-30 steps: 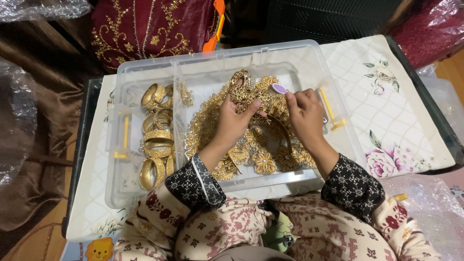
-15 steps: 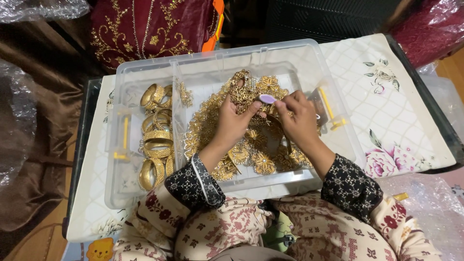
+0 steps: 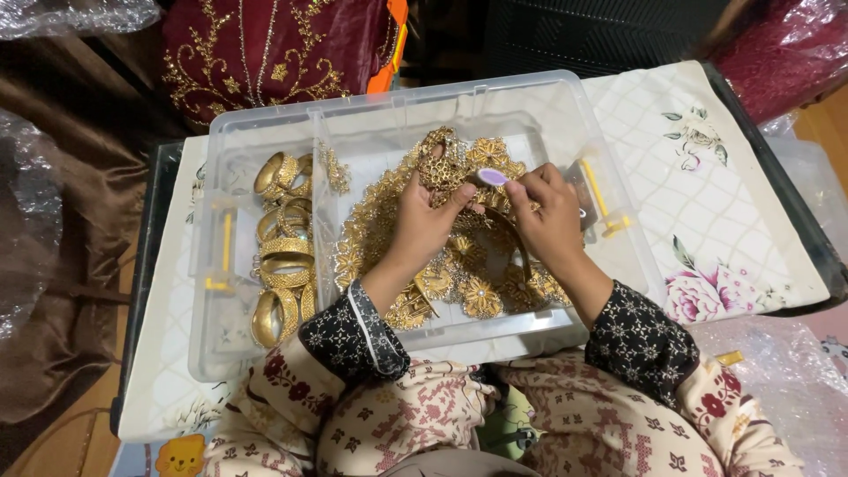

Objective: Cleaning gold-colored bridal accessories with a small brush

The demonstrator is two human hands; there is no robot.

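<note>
— Where's the gold ornament (image 3: 442,163)?
— In the clear plastic box's (image 3: 530,97) big compartment, at twelve o'clock of the gold pile (image 3: 459,265).
— And the hands?
— Left hand (image 3: 422,225) pinches it closed; right hand (image 3: 549,216), at its three o'clock, grips a small lilac piece (image 3: 493,177).
— Nearby?
— Gold bangles (image 3: 283,256) at nine o'clock.

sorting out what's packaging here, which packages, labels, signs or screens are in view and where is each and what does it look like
Clear plastic box: centre, on the flowered cloth; rectangular, see-through, yellow latches, divided into a narrow left and a wide right compartment.
Plastic wrap: top left corner; crumpled, clear.
Bubble wrap: bottom right, beside the right sleeve; clear, crinkled.
Small purple tag: at the fingertips of the right hand, above the gold pieces; oval, plain lilac.
No signs or screens.
</note>
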